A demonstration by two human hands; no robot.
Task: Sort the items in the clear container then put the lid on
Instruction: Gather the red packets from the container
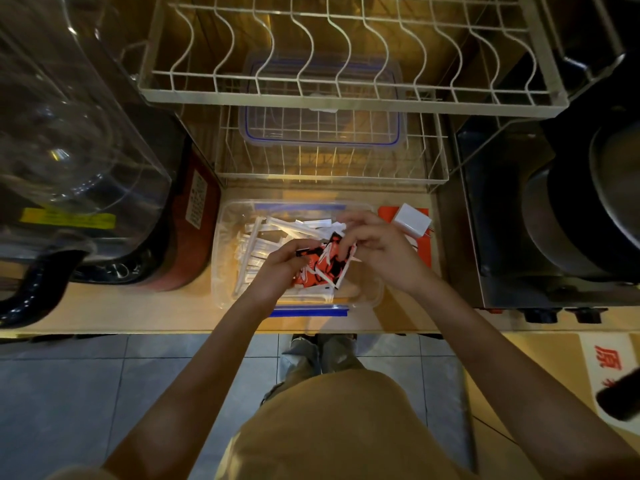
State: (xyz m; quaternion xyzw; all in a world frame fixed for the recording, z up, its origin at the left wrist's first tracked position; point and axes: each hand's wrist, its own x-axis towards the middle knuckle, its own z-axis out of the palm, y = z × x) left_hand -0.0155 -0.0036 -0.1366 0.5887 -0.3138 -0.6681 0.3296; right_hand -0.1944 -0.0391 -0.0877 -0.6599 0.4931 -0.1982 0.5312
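A clear container (221, 271) with blue clips stands on the counter in front of me. Inside it lie several white wrapped sticks (263, 237) on the left side. Both hands hover over its right half. My left hand (277, 265) and my right hand (377, 251) together grip a bunch of red, black and white sachets (325, 263). The clear lid (322, 129) with a blue seal rests on the lower wire shelf behind the container.
A white wire dish rack (346, 95) spans the back. A white charger plug (414, 221) lies on something red right of the container. A clear-domed machine (69, 133) stands at left, a black pot (588, 209) at right. Tiled floor lies below the counter edge.
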